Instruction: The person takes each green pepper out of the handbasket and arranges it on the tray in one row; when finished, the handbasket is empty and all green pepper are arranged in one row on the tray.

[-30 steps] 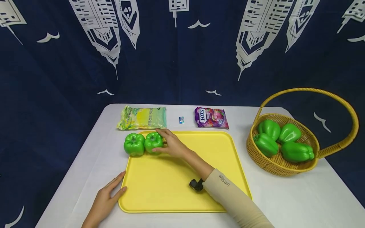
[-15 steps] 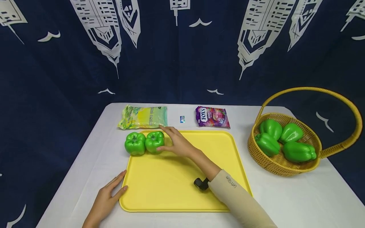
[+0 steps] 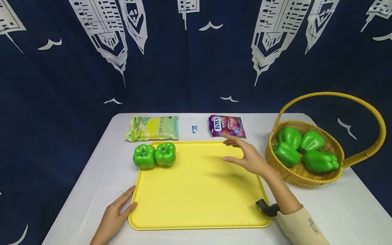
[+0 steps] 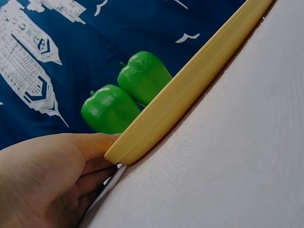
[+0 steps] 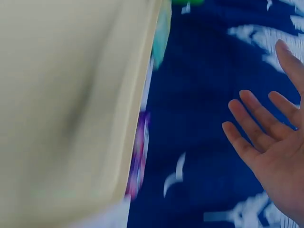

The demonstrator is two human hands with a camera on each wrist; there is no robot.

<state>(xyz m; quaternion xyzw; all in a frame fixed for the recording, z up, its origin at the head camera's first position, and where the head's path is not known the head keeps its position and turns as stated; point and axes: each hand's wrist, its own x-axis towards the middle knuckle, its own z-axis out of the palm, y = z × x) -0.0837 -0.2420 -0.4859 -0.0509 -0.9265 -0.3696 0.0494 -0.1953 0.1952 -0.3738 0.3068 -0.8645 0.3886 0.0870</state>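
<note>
Two green bell peppers (image 3: pixel 165 154) stand side by side at the far left corner of the yellow tray (image 3: pixel 196 197). My left hand (image 3: pixel 111 215) rests at the tray's left edge, its thumb and fingertips touching the rim. In the left wrist view the hand (image 4: pixel 52 175) lies against the tray's corner, and the peppers (image 4: pixel 110 110) show behind the rim. Over the right part of the tray, my right hand (image 3: pixel 248 157) hovers with spread fingers and holds nothing. The right wrist view shows its palm and separated fingers (image 5: pixel 259 116).
To the right stands a wicker basket (image 3: pixel 278 168) with a tall handle, holding several green bell peppers (image 3: pixel 320 161). Behind the tray lie a green-yellow packet (image 3: pixel 154 127), a tiny blue packet (image 3: pixel 194 129) and a purple FOX'S candy bag (image 3: pixel 226 126).
My right hand has let go of the right-hand pepper on the tray and moved right, toward the basket. Both tray peppers stay in place, and my left hand has hardly moved.
</note>
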